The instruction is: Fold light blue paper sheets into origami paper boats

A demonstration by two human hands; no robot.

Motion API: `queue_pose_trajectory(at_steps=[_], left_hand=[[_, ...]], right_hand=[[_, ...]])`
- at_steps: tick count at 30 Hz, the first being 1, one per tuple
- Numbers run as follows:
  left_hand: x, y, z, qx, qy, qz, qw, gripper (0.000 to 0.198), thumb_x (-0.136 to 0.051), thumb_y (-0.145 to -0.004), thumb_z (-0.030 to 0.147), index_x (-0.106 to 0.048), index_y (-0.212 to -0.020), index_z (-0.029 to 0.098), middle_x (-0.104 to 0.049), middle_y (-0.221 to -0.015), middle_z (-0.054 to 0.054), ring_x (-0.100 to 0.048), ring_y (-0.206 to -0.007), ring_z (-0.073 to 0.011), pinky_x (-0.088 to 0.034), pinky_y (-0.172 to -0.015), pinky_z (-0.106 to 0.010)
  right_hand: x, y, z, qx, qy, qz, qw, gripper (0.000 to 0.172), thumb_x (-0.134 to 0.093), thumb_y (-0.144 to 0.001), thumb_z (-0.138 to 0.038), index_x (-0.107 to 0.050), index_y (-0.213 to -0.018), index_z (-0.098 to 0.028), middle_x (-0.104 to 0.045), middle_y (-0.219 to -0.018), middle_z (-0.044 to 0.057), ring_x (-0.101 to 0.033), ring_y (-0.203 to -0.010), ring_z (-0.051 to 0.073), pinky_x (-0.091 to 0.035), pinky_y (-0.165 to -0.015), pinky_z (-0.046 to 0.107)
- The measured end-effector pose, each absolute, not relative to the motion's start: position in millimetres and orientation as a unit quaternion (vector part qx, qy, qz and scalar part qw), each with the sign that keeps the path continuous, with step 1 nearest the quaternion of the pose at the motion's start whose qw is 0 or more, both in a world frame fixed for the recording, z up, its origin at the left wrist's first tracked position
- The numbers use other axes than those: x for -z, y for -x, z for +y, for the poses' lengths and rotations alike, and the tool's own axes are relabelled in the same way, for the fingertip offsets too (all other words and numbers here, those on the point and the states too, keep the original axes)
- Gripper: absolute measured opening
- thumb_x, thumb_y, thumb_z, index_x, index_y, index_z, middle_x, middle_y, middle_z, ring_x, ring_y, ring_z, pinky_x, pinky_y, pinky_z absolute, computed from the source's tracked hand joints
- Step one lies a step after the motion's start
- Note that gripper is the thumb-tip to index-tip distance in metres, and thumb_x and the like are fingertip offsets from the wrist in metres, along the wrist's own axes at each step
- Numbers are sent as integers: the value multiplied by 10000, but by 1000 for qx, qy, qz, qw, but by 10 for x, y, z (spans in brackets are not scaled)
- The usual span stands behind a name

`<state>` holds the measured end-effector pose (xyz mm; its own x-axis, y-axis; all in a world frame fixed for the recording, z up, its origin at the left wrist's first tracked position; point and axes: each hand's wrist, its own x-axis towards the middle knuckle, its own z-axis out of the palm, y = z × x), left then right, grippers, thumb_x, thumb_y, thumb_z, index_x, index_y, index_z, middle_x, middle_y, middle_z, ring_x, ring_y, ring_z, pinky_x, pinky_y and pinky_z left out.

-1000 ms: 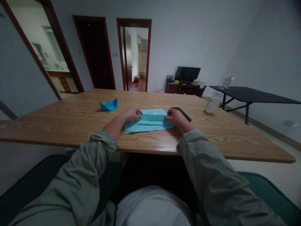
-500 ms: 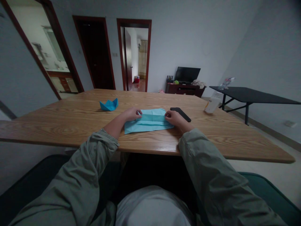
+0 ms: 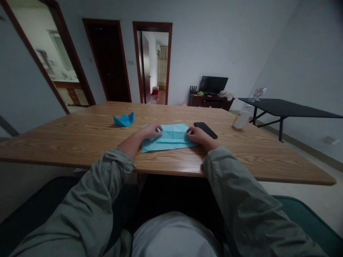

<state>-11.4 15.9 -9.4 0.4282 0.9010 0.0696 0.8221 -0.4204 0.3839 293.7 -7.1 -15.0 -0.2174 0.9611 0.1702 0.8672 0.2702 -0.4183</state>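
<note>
A light blue sheet of paper (image 3: 171,143) lies on the table in front of me, with fold lines running across it and a raised flap along its middle. My left hand (image 3: 150,131) is at the sheet's left side, thumb and fingers pinching the folded edge. From the right, my right hand (image 3: 198,135) pinches the same fold near its other end. Beyond my left hand stands a darker blue folded paper boat (image 3: 124,120). Just behind my right hand lies a black phone (image 3: 205,130).
The wooden table (image 3: 88,139) reaches across in front of me. A whitish bottle (image 3: 241,119) stands toward its right edge. Farther right is a black folding table (image 3: 289,107) with a clear plastic item (image 3: 259,94) on it. A television (image 3: 213,85) stands by the back wall.
My right hand has shifted slightly left along the fold. The paper, the boat and the phone lie as before.
</note>
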Motion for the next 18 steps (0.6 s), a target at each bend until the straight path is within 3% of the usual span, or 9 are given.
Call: queue_pose_trajectory(at_steps=[7, 14, 18], left_hand=[[61, 77, 108, -147, -823, 527, 152, 373, -582, -837, 377, -672, -1145, 185, -724, -963, -62, -643, -780, -153, -460, -683, -229], [86, 67, 119, -135, -814, 552, 118, 375, -637, -791, 343, -681, -1130, 189, -724, -974, -54, -649, -788, -161, -456, -678, -232], [98, 75, 159, -120, -800, 574, 129, 449, -701, -747, 443, -689, -1115, 187, -731, -1002, -66, -660, -791, -166, -455, -658, -230]], right_hand=[[158, -2930, -52, -116, 598, -769, 193, 256, -622, -888, -368, -707, -1014, -162, -725, -924, 81, -615, -664, 125, -455, -645, 213], [162, -2920, -41, -79, 622, -759, 175, 235, -679, -836, -345, -721, -978, -162, -730, -899, 105, -653, -735, 172, -458, -661, 229], [143, -2920, -65, -57, 631, -757, 164, 212, -675, -825, -307, -731, -967, -159, -737, -913, 121, -669, -781, 197, -463, -693, 241]])
